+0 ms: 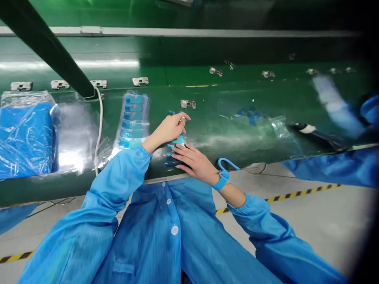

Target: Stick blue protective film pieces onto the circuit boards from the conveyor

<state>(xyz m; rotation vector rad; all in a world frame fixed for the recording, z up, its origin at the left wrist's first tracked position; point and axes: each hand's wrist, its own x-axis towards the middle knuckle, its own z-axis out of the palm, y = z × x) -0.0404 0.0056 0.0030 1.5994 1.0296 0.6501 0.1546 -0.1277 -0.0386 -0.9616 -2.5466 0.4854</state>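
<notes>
As the scene looks from the camera on the person's head, the left hand is pinched closed at the fingertips on a small silver metal piece, too small to make out in detail. Just beside and below it, the right hand lies open and nearly flat, its fingers spread across a narrow strip of teal-blue tabs and gripping nothing I can see. That strip lies on a long, glossy green table, right at its near edge. A blue wrist strap with a looped cord circles the right wrist, and both arms wear light-blue coat sleeves.

Left of the hands lies a clear plastic sheet of blue tabs, and farther left sits a blue bundle in a clear plastic bag. A white cable runs down over the table edge between them, beneath a dark green beam crossing the upper left. Small silver metal brackets lie scattered in a loose row across the green surface. At the far right, a blurred light-blue sleeve of another person reaches over the table near a black-and-white handled tool. Below, a grey floor carries yellow-and-black striped tape.
</notes>
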